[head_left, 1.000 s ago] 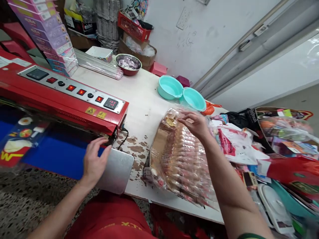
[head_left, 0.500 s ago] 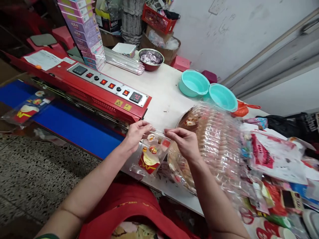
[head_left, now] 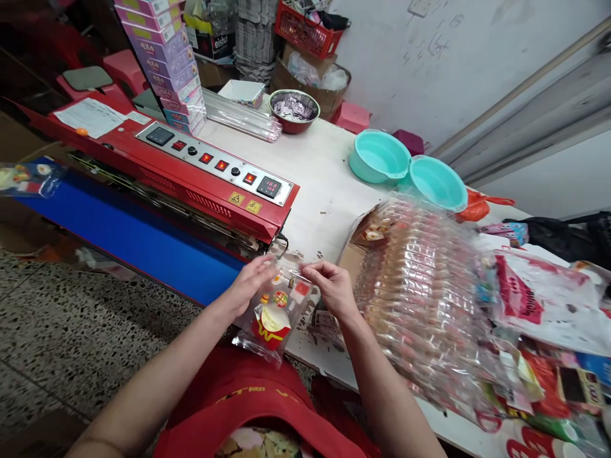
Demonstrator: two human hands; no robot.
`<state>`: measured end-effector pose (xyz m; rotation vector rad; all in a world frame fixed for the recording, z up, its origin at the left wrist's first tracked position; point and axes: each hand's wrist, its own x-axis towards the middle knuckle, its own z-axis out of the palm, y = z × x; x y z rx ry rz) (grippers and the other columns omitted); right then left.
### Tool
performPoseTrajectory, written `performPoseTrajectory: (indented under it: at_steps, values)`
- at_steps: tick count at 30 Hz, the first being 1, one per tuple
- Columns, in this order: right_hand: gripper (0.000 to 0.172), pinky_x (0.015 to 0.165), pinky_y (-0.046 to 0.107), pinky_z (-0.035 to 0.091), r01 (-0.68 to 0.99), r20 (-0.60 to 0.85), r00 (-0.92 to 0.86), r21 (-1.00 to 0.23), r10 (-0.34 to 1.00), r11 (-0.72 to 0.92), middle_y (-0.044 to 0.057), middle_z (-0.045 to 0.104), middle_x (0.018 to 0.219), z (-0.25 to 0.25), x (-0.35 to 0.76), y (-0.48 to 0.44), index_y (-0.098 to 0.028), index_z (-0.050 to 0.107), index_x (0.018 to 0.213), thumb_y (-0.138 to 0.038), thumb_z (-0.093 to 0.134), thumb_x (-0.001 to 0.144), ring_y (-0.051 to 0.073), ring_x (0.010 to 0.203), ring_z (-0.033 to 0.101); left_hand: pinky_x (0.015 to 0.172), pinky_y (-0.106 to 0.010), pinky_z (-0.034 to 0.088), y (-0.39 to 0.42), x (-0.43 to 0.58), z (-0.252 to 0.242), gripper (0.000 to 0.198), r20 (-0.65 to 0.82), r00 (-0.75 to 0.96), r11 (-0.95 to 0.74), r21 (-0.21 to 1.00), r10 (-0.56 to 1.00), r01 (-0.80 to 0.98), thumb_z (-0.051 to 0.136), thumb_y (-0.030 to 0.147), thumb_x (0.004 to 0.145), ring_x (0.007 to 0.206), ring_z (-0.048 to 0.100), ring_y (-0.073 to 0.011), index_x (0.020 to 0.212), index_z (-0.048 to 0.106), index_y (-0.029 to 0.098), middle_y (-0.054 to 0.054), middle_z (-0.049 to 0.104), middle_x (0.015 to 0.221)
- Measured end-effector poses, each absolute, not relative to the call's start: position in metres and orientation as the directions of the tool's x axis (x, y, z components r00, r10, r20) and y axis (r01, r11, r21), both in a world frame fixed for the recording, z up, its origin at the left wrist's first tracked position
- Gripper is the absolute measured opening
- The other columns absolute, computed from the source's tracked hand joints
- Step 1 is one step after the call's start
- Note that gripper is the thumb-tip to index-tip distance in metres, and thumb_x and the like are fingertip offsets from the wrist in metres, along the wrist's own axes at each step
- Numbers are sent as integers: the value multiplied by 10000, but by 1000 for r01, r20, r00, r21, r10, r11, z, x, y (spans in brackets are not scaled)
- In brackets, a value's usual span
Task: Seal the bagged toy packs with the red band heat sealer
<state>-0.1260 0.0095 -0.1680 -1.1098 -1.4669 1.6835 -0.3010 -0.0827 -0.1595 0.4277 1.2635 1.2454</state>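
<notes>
A clear plastic bag (head_left: 271,323) hangs in front of me, holding small toy-food pieces and a red fries carton with a yellow mark. My right hand (head_left: 331,286) pinches its upper right corner between thumb and fingers. At the upper left edge, my left hand (head_left: 248,286) has its fingers close together along the plastic; its thumb is partly hidden. The bag is just off the near right end of a red sealing machine (head_left: 224,181) with lit switches. Another filled bag (head_left: 31,178) lies on the far left of the blue conveyor belt (head_left: 143,226).
Right of my hands, a cardboard box (head_left: 351,254) carries a dense row of filled clear bags (head_left: 415,286). Behind are two turquoise basins (head_left: 379,156) and a metal bowl (head_left: 293,111) of small packets. Stacked boxes (head_left: 167,63) rise behind the machine. Loose packaging (head_left: 539,299) covers the right side.
The bag in my hands has come lower and slightly left, nearer my body. My left fingers have straightened from a pinch. The bag on the belt has travelled left. My view has shifted slightly.
</notes>
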Motion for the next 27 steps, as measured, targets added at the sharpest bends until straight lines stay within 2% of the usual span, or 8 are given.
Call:
performPoseTrajectory:
  at_steps: [4,8,12,16,20,23,25,27]
  values:
    - [246,746,339,539,57,-214,-491,-975,845,-214,56,753,844,-175,-134,4,-199,731,680,-433,797,643,216,788,683,554,-224,474,-66,-313,-158,400,-551,-284,388,794,785,-468,828,344,569,661,640,-157,859,694,105,-97,713,800]
    - [208,779,351,538,45,-203,-451,-978,869,-205,51,752,826,-186,-141,2,-209,739,667,-385,826,597,228,818,688,496,-237,461,-56,-312,-177,340,-552,-443,308,803,706,-510,830,317,496,529,600,-145,706,660,111,-62,684,637]
    - [252,674,336,542,74,-231,-405,-973,885,-220,53,744,761,-194,-150,1,-201,737,686,-402,837,571,211,691,675,454,-218,428,-49,-312,-197,351,-529,-512,269,825,676,-497,814,371,522,435,532,-109,682,610,133,0,614,515]
    - [324,589,295,514,11,-285,-351,-954,892,-300,31,719,666,-202,-161,9,-185,688,705,-377,868,517,178,593,646,451,-215,444,-52,-326,-199,401,-559,-488,304,807,671,-507,825,400,526,460,558,-115,732,614,128,-11,636,569]
    - [417,566,278,491,-51,-345,-371,-919,862,-390,21,705,646,-216,-188,19,-172,629,755,-351,876,470,160,565,627,495,-229,501,-66,-346,-190,469,-607,-437,372,775,663,-511,875,275,452,535,619,-138,815,625,116,-47,681,674]
    - [463,544,277,474,-80,-366,-367,-904,856,-420,-8,670,606,-219,-216,15,-188,573,768,-377,861,460,153,534,596,510,-238,518,-73,-360,-185,479,-622,-495,358,770,607,-528,858,172,440,547,632,-144,841,601,126,-44,683,684]
    - [474,551,286,478,-83,-341,-334,-918,879,-387,-20,653,622,-214,-225,14,-209,537,792,-433,833,498,154,545,586,508,-238,518,-76,-373,-186,429,-599,-571,315,793,562,-521,819,119,450,542,626,-142,813,591,124,-38,674,671]
    - [445,619,305,497,-7,-210,-287,-975,935,-221,4,666,728,-205,-215,25,-217,543,848,-482,784,584,169,637,605,513,-241,518,-78,-392,-191,384,-535,-660,269,842,528,-468,779,92,462,540,614,-136,784,573,126,-19,654,652]
